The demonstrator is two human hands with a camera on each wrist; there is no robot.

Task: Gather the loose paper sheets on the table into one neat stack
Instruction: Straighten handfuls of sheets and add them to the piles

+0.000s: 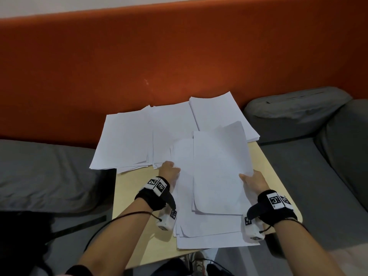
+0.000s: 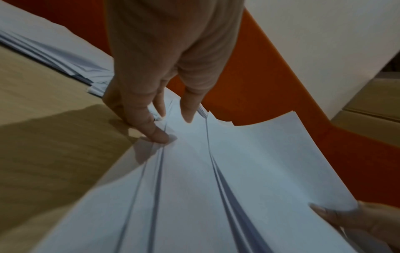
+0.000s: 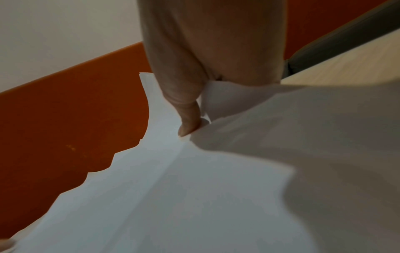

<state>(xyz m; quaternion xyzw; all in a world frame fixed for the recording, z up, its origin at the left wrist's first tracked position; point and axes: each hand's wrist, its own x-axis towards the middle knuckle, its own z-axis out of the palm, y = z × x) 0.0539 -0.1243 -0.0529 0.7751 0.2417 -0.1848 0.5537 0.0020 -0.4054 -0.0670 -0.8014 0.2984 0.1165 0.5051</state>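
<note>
Holding a bundle of paper sheets [image 1: 218, 170] w/ both hands over the near half of the bench [image 1: 272, 166]. Left hand [image 1: 169, 171] pinching the bundle's left edge, thumb on top & fingers [image 2: 161, 136] reaching under, as seen in left wrist view. Right hand [image 1: 253, 181] gripping the right edge, thumb [image 3: 188, 119] pressing on top; other fingers hidden under the paper. Bundle lifted at the far end and bowed, near end resting on more sheets [image 1: 209, 239] lying at the near edge, poking past it a little. Edges in the bundle not aligned; stepped layers visible in both wrist views.

Still ungathered: one pile [image 1: 123, 140] at the far-left corner, hanging over the left edge; one [image 1: 171, 124] in the middle of the far side; a thicker pile [image 1: 217, 114] at the far-right corner, also partly past the edge.

Risks, as judgement only:
- Top sheets slipping out while lifting, bc the grip is only at two side edges and the layers are staggered.
- Creasing at the thumbs, bc the paper is bending strongly there.
- Overhanging piles at far-left and near edge sliding off onto the grey cushions [image 1: 39, 170] if nudged by a wrist or by the moving bundle.
- Stack staying uneven w/o tapping the edges on the bench.
</note>
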